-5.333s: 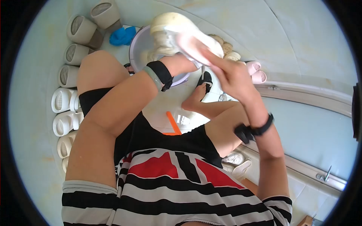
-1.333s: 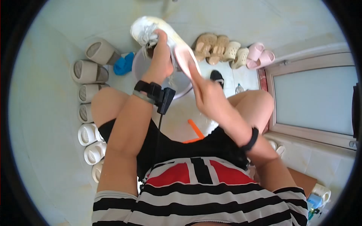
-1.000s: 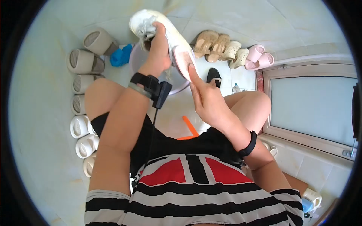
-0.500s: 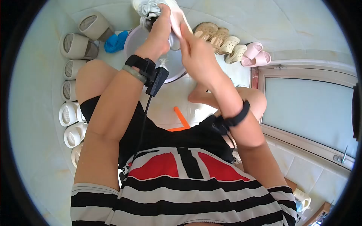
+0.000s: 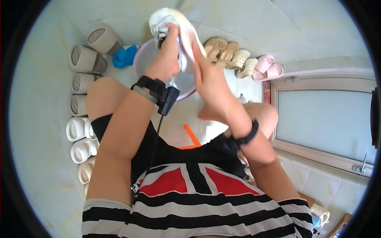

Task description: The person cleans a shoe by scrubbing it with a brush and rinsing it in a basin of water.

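Note:
A white shoe is tilted above a round tub with a pale purple rim. My left hand is closed on the shoe near its opening, with the thumb on its crumpled, wet-looking upper. Along the shoe's side, my right hand is wrapped round a pale pink brush, which is pressed against the shoe. The fingers of my right hand are partly blurred, and the brush's bristles are hidden.
Grey-beige slippers and white slippers line the left wall. Beyond the tub are a blue cloth-like item, tan sandals, cream clogs and pink slippers. An orange strip lies near my lap; a door stands right.
Over the last second, my right hand and the brush have shifted along the shoe, and the brush is now seen more edge-on. Both hands still hold their items. The camera view has also shifted.

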`<state>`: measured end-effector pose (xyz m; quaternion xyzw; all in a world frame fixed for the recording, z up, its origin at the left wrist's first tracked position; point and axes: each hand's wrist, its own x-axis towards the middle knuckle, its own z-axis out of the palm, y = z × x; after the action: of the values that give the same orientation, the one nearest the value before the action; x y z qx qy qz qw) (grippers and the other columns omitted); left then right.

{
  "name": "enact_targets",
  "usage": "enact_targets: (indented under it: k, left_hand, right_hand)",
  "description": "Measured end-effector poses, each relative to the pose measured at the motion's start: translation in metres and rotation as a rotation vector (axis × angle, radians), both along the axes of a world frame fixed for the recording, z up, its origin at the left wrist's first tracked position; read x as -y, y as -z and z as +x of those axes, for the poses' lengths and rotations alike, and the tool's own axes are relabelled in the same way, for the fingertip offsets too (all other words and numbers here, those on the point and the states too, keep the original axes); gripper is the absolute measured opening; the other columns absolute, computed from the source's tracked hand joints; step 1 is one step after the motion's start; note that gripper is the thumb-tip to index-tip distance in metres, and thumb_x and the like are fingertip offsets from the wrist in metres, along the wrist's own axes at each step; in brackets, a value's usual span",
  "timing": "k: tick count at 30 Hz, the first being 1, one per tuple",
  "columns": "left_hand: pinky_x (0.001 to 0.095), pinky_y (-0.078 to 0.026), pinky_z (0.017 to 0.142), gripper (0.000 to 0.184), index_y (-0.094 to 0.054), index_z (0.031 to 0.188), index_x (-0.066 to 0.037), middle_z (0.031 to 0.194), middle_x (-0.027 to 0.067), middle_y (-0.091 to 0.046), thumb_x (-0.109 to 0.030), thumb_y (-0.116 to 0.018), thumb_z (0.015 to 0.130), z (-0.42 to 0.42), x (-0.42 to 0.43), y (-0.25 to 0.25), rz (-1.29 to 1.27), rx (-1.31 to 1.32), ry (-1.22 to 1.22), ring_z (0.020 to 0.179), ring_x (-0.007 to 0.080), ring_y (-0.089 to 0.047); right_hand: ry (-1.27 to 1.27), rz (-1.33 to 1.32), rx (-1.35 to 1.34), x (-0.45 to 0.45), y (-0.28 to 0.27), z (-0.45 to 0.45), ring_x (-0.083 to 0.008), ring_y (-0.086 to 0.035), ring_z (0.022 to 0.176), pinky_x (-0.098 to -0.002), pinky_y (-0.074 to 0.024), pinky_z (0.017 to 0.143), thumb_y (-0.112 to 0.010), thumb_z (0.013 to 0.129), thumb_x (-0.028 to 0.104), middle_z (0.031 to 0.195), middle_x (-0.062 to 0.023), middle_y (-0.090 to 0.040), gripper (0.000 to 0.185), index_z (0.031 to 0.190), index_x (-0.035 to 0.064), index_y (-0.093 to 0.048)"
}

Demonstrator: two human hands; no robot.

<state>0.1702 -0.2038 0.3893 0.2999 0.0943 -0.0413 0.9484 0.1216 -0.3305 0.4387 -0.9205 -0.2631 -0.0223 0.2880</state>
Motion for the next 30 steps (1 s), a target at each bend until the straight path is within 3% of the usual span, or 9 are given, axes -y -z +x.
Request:
enact_targets:
  k: [4,6,9,11,12,14,23,28,30]
  left_hand:
    - [0.0379,-0.033,0.105,0.087,-0.031,0.141,-0.002,0.141,0.0114,-0.041,-0.07,-0.039,0.088,0.008,-0.003,0.013,-0.007,-0.105,0.006,0.126,0.0263,-0.041]
    - [0.0376,-0.043,0.098,0.067,-0.046,0.13,-0.003,0.123,0.0101,-0.056,-0.058,-0.035,0.095,0.006,0.009,0.014,0.117,-0.137,-0.027,0.112,0.0224,-0.054]
    - [0.0382,-0.043,0.098,0.063,-0.045,0.131,-0.003,0.122,0.0113,-0.058,-0.054,-0.033,0.097,0.011,0.005,0.018,0.019,-0.048,-0.01,0.111,0.0243,-0.056]
    - [0.0385,-0.044,0.099,0.057,-0.044,0.132,-0.003,0.125,0.0119,-0.057,-0.048,-0.035,0.099,-0.005,-0.002,-0.02,-0.063,-0.099,-0.078,0.113,0.0241,-0.056]
    - [0.0371,-0.038,0.102,0.068,-0.037,0.138,-0.001,0.136,0.0101,-0.046,-0.055,-0.036,0.096,-0.005,-0.004,-0.018,0.02,-0.052,-0.093,0.122,0.0226,-0.046]
    - [0.0371,-0.04,0.1,0.067,-0.038,0.137,0.0,0.135,0.0107,-0.046,-0.053,-0.041,0.096,0.01,-0.008,0.006,0.021,-0.023,-0.104,0.121,0.0217,-0.047]
    - [0.0344,-0.046,0.091,0.049,-0.049,0.127,0.003,0.12,0.0105,-0.058,-0.033,-0.055,0.095,0.003,-0.01,0.01,0.054,-0.068,-0.01,0.107,0.0202,-0.056]
    - [0.0322,-0.05,0.085,0.041,-0.055,0.122,-0.002,0.11,0.0058,-0.063,-0.032,-0.058,0.094,-0.009,-0.004,0.012,0.052,-0.023,0.169,0.097,0.015,-0.061]
    - [0.0315,-0.051,0.084,0.039,-0.057,0.12,-0.003,0.107,0.0046,-0.064,-0.032,-0.057,0.094,-0.017,0.0,0.004,0.081,-0.017,0.266,0.094,0.0142,-0.061]
  right_hand:
    - [0.003,-0.029,-0.155,0.021,-0.001,-0.032,-0.0449,-0.06,0.07,-0.0437,-0.0482,0.066,-0.041,0.096,0.012,0.078,-0.0308,-0.059,0.044,0.139,0.003,-0.037]
    - [0.078,-0.027,-0.229,0.006,-0.015,-0.016,-0.0463,-0.059,0.076,-0.044,-0.048,0.069,-0.044,0.095,0.01,0.083,-0.0328,-0.058,0.045,0.139,0.0029,-0.038]
    - [0.074,0.007,-0.108,-0.007,-0.014,0.013,-0.0472,-0.058,0.079,-0.0436,-0.0481,0.071,-0.045,0.094,0.009,0.084,-0.0334,-0.057,0.046,0.139,0.0031,-0.037]
    - [0.04,0.049,-0.126,-0.001,-0.013,-0.009,-0.047,-0.059,0.08,-0.0449,-0.0481,0.071,-0.045,0.094,0.009,0.085,-0.0338,-0.057,0.046,0.139,0.0029,-0.038]
    - [0.025,-0.027,-0.219,0.009,-0.02,-0.026,-0.0471,-0.06,0.077,-0.0451,-0.0488,0.069,-0.046,0.093,0.006,0.082,-0.0342,-0.057,0.046,0.138,-0.0006,-0.039]
    - [-0.048,-0.011,-0.074,0.032,0.0,-0.047,-0.0458,-0.059,0.064,-0.0426,-0.0493,0.062,-0.047,0.091,0.002,0.073,-0.0326,-0.056,0.046,0.135,-0.0078,-0.039]
    - [0.006,-0.109,-0.195,0.04,-0.04,-0.037,-0.0381,-0.058,0.064,-0.0408,-0.0481,0.062,-0.051,0.089,0.006,0.071,-0.0221,-0.058,0.049,0.138,0.0111,-0.045]
    - [0.03,-0.273,-0.015,0.061,-0.034,-0.011,-0.0373,-0.061,0.064,-0.0473,-0.0495,0.061,-0.051,0.088,0.014,0.071,-0.0191,-0.062,0.049,0.137,0.0189,-0.047]
    - [0.11,-0.077,0.125,0.064,-0.02,0.04,-0.0392,-0.061,0.064,-0.0474,-0.0491,0.059,-0.048,0.09,0.017,0.074,-0.0195,-0.063,0.044,0.134,0.0175,-0.048]
